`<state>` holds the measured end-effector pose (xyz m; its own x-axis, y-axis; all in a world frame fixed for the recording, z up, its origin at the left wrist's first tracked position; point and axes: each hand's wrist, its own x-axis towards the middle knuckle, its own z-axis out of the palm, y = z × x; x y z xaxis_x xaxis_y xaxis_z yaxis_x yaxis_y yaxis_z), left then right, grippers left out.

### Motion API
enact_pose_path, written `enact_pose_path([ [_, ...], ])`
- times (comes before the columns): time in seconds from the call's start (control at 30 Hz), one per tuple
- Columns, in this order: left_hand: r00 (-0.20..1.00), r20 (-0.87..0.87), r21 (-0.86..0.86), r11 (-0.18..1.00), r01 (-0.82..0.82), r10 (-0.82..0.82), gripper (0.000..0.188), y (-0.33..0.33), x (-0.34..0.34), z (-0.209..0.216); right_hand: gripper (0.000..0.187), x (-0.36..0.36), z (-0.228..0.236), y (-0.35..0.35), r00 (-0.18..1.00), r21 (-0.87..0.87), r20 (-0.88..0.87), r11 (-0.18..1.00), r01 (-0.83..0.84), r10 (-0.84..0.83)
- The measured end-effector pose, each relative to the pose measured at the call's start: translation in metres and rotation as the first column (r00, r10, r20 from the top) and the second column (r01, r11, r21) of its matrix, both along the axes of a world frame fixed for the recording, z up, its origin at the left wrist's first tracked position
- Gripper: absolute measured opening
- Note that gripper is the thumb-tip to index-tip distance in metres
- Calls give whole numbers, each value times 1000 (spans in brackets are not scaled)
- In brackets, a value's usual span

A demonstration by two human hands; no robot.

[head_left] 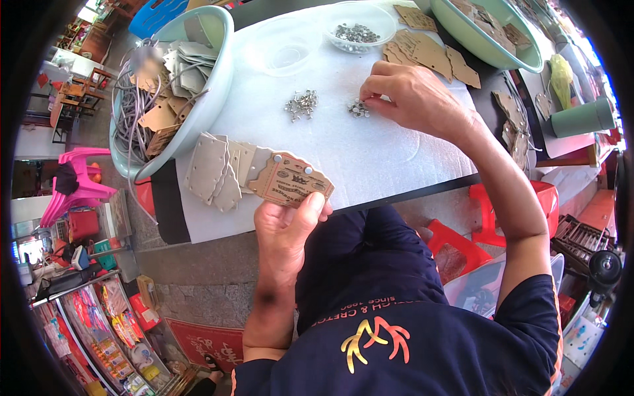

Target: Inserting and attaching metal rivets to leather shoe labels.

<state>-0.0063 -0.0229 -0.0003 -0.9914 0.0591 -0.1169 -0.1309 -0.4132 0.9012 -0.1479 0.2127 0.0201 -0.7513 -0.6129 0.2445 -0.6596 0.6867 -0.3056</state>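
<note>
In my left hand (285,231) is a brown printed cardboard tag (290,179) with a scalloped edge, pinched between thumb and fingers. Two small silver rivet caps show on its upper part. Fanned out beside it on the white sheet lie several grey tags (214,173). My right hand (419,99) reaches over the table, thumb and fingertips closed together at a small pile of silver caps (357,109). Whatever those fingertips hold is too small to make out. Left of that pile is a second heap of small metal rivets (302,105).
A clear bowl (389,28) of metal pieces stands at the back, near a clear shallow dish (281,53). Brown tags (429,53) lie behind my right hand. Green basins stand left (218,92) and far right (531,56). A green cup (581,119) sits farther right.
</note>
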Motion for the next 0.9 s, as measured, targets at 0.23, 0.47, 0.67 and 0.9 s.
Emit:
enact_pose_path([
  [0.23,1000,1,-10,1000,5,-5,25,1,-1,3,11,-5,-4,-4,999,13,-46,1000,24,-23],
  [0.47,993,17,-8,993,-116,116,20,13,-5,5,7,50,11,-21,862,-486,499,854,187,95],
  [0.67,983,-60,-41,983,-177,174,18,20,-5,-4,6,101,1,-56,818,-636,562,696,335,120],
  [0.9,959,-175,-79,968,-239,222,21,30,-3,-1,6,115,-15,-73,837,-731,542,529,431,67],
])
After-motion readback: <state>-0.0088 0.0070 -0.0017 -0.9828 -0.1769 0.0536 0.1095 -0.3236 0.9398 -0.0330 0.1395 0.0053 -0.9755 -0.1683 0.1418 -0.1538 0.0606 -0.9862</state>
